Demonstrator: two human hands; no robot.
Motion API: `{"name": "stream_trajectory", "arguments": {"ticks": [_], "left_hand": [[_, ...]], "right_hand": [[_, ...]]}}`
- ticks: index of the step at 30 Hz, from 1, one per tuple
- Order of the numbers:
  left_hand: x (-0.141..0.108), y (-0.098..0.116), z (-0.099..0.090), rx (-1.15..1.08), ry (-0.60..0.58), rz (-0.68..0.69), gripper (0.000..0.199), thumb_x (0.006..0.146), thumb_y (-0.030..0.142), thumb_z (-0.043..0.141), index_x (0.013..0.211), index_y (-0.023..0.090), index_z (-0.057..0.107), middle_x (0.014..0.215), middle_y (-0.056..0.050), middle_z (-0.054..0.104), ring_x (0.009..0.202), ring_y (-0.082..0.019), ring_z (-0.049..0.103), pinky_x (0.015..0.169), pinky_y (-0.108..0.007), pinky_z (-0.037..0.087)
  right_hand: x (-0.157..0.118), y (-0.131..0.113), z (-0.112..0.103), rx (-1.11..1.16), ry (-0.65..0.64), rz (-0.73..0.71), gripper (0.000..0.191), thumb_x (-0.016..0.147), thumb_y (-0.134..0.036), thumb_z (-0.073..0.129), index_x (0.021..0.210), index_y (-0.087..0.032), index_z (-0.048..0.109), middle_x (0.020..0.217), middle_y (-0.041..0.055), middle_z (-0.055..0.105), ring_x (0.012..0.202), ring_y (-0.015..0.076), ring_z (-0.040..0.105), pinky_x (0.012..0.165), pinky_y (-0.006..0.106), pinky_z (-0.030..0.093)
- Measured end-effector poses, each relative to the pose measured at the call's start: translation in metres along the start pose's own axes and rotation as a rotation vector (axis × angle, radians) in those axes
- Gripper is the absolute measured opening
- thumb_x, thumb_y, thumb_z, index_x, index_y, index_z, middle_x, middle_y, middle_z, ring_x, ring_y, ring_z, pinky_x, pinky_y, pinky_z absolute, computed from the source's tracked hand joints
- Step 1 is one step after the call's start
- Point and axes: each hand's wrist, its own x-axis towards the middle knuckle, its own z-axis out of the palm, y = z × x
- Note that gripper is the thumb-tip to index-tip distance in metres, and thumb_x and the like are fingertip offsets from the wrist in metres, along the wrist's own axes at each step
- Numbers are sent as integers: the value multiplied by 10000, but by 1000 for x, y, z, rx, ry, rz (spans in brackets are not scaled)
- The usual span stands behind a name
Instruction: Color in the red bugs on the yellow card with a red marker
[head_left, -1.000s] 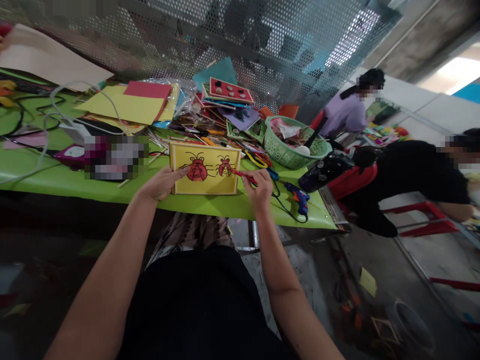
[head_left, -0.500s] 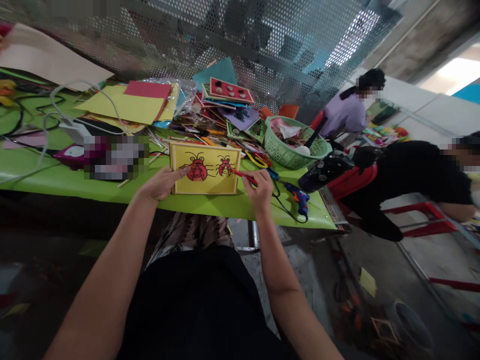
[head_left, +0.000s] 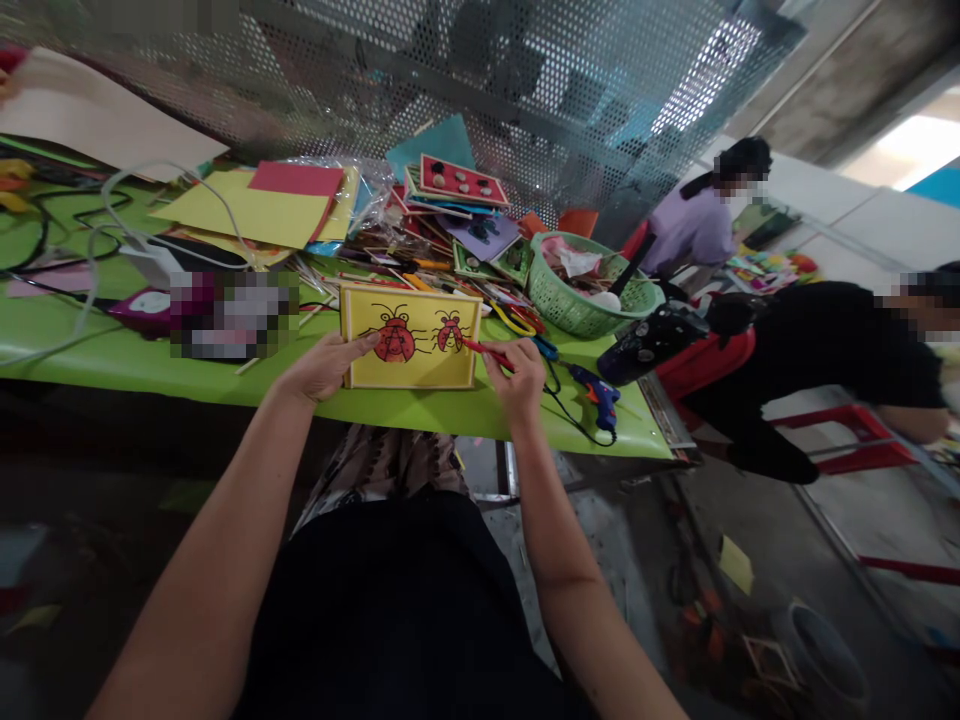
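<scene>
Green tabletop [head_left: 420, 406], left grip [head_left: 326, 367] tight on yellow picture [head_left: 412, 373], right grip [head_left: 523, 380] snug round red pen [head_left: 489, 352]

We note a plain, near-black top [head_left: 405, 610], bare forearms [head_left: 244, 480] and a pale, dark-patterned lower garment [head_left: 390, 462] in folds.

Passage available along the near edge of the surface [head_left: 405, 408], before the yellow picture [head_left: 420, 370]. Rightward travel obstructed by glue gun [head_left: 602, 394]; behind, scissors [head_left: 513, 320] and green basket [head_left: 574, 315] restrict access
</scene>
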Motion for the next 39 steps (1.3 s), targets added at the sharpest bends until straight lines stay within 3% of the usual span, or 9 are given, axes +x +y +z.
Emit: {"name": "stream_trajectory", "arguments": {"ticks": [18, 24, 39], "left_hand": [[-2, 3, 3, 33, 14, -6, 374, 714, 333, 902, 1033, 162, 810, 1056, -120, 827, 1171, -374, 717, 967, -470, 611], [-2, 3, 4, 3, 25, -14, 427, 711, 298, 917, 1067, 100, 791, 1026, -151, 826, 1205, -399, 689, 1002, -481, 585], [-1, 2, 2, 24, 14, 0, 367, 684, 317, 919, 999, 157, 818, 1047, -125, 828, 1157, -379, 723, 964, -447, 616]], "right_hand": [[-1, -1, 1, 52, -14, -18, 130, 942, -289, 647, 939, -240, 767, 869, 47, 728, 851, 220, 634, 784, 373, 528], [-1, 0, 1, 49, -23, -22, 126, 940, -278, 646, 949, -243, 767, 880, 49, 727, 864, 224, 635, 788, 377, 525], [-1, -2, -1, 47, -27, -19, 129, 940, -276, 639, 939, -243, 764, 869, 48, 719, 856, 224, 630, 781, 379, 524]]}}
